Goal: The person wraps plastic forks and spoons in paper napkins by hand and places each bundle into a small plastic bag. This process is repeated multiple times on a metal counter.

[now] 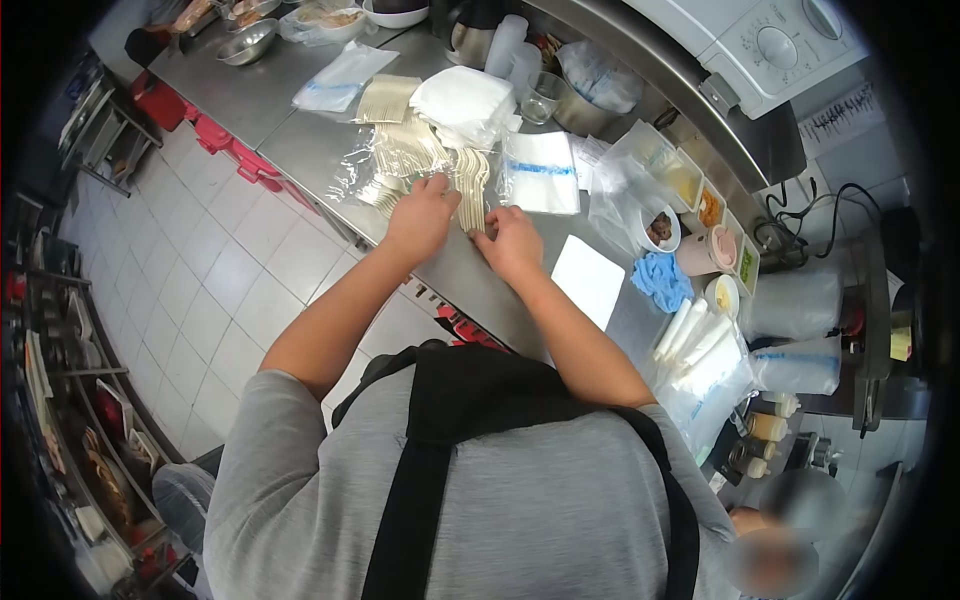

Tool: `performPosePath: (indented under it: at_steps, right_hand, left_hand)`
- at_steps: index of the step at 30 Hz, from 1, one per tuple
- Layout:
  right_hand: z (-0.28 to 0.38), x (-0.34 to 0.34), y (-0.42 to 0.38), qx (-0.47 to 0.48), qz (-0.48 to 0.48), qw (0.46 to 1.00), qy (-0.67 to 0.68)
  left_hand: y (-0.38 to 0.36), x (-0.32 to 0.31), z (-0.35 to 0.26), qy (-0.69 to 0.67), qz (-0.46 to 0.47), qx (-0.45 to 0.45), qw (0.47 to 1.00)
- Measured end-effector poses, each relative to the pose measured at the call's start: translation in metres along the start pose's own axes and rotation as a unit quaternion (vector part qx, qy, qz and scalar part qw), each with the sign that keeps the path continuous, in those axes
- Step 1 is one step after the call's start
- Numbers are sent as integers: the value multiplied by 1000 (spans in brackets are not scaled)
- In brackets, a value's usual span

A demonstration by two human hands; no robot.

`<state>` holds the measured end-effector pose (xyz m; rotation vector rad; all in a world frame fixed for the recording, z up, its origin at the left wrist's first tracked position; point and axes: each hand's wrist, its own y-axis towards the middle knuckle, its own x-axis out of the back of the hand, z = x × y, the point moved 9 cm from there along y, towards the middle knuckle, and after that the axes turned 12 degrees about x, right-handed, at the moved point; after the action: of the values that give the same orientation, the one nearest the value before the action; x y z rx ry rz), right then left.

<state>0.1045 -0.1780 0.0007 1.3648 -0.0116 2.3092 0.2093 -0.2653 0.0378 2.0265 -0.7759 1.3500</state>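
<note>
Rows of beige disposable cutlery (pixel 471 190) lie on the steel counter in front of me, some under clear plastic wrap (pixel 408 150). My left hand (pixel 425 215) is over the near left part of the cutlery, its fingers curled and pressed together; what they hold, if anything, is hidden. My right hand (pixel 512 243) is at the near end of the right-hand row, with thumb and fingers closed around its handles. Behind the wrap lies another beige cutlery bundle (pixel 389 99), beside a stack of white napkins (pixel 464 100). Clear bags with a blue stripe (pixel 541 172) lie to the right.
A white sheet (pixel 588 282) and a crumpled blue glove or cloth (pixel 661 281) lie right of my right arm. Farther right stand food containers (pixel 712 207) and a pink cup (pixel 707 251). A white appliance (pixel 770 45) overhangs the back. Another person (pixel 770 530) is at lower right.
</note>
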Motion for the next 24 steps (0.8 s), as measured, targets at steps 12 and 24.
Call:
performPosePath:
  at_steps: [12, 24]
  right_hand:
    - [-46, 19, -12, -97, -23, 989, 114]
    - [-156, 141, -231, -257, -202, 912, 250]
  left_hand:
    - [0, -14, -4, 84, 9, -75, 994]
    - [-13, 20, -78, -55, 102, -178, 977]
